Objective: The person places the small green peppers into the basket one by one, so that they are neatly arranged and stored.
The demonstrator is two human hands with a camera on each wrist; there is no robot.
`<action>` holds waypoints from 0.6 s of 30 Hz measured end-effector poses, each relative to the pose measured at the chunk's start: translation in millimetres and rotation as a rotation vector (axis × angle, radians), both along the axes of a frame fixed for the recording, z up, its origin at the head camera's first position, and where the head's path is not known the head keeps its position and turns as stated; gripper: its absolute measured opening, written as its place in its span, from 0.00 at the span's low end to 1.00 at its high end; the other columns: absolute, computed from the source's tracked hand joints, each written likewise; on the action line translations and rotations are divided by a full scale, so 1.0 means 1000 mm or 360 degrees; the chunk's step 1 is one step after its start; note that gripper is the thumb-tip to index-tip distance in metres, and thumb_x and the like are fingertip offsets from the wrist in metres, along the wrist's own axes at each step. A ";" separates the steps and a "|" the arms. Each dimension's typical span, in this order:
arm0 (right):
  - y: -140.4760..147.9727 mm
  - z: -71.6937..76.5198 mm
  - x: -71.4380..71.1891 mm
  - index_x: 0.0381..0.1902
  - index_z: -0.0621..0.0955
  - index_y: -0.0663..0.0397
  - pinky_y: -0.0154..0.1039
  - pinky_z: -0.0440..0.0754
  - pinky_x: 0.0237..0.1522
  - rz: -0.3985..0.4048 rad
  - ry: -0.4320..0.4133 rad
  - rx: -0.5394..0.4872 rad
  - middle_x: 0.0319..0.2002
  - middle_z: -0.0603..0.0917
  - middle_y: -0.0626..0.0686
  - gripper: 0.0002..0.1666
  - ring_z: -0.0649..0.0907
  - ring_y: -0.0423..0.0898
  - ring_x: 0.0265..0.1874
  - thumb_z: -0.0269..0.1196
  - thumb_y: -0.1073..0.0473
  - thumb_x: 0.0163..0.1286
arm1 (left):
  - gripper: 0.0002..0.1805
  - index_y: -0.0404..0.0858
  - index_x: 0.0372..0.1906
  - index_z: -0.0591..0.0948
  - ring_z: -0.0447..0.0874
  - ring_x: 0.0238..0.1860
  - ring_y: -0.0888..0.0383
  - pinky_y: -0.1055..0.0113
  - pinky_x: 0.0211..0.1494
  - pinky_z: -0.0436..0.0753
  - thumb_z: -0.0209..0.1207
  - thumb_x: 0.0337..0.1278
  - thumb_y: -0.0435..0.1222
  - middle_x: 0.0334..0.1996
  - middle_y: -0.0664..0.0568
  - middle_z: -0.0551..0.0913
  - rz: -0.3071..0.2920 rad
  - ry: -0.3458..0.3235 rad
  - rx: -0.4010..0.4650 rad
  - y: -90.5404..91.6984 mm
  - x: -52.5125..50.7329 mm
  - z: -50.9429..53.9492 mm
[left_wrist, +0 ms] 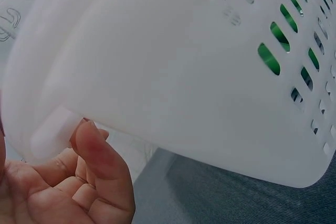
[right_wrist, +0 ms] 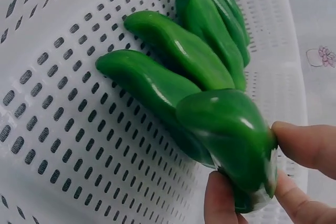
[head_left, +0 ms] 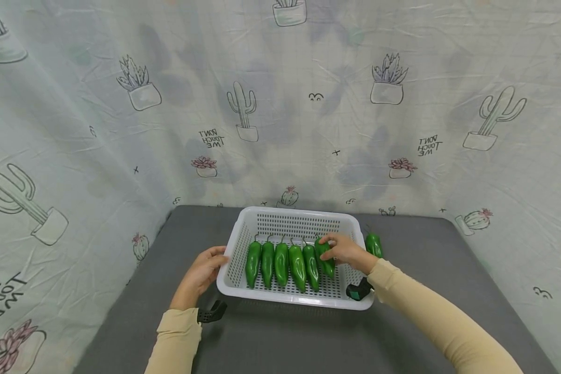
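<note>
A white perforated plastic basket sits on the grey table. Several green peppers lie side by side in it, stems toward the far wall. My left hand holds the basket's left rim; in the left wrist view its fingers curl at the rim's edge. With thumb and fingers, my right hand pinches the rightmost pepper in the basket. That pepper leans against its neighbour in the right wrist view. Its lower side is partly hidden by the fingers.
Another green pepper lies on the grey table just right of the basket, partly behind my right wrist. A pale cloth printed with cacti hangs behind and along both sides of the table.
</note>
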State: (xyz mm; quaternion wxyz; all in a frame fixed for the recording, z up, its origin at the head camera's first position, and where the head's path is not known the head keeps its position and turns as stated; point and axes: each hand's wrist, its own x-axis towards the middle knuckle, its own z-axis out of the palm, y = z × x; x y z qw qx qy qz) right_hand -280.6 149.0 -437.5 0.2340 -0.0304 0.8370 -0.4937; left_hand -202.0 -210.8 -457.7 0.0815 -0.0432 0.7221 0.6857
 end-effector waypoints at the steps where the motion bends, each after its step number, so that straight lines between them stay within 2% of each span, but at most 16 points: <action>1: -0.001 -0.002 -0.001 0.56 0.74 0.61 0.49 0.81 0.41 0.0001 -0.0006 0.0004 0.58 0.73 0.67 0.27 0.82 0.53 0.44 0.65 0.69 0.57 | 0.27 0.25 0.65 0.61 0.81 0.48 0.49 0.60 0.44 0.81 0.50 0.64 0.31 0.58 0.28 0.70 -0.0003 0.0001 0.0001 0.000 0.000 0.000; 11: 0.000 -0.003 -0.001 0.54 0.74 0.59 0.45 0.80 0.36 0.0034 -0.0011 0.0088 0.53 0.76 0.64 0.26 0.81 0.51 0.40 0.65 0.70 0.57 | 0.26 0.26 0.65 0.62 0.81 0.49 0.49 0.59 0.45 0.81 0.49 0.64 0.31 0.58 0.29 0.70 0.0009 0.0000 -0.0010 0.002 0.000 0.000; 18: 0.000 -0.011 -0.003 0.53 0.74 0.57 0.47 0.79 0.39 0.0102 0.0042 0.0214 0.56 0.73 0.64 0.27 0.79 0.52 0.47 0.67 0.70 0.55 | 0.26 0.25 0.64 0.62 0.80 0.50 0.47 0.60 0.44 0.81 0.49 0.63 0.30 0.58 0.28 0.71 0.0007 0.0003 -0.0003 0.002 -0.001 -0.001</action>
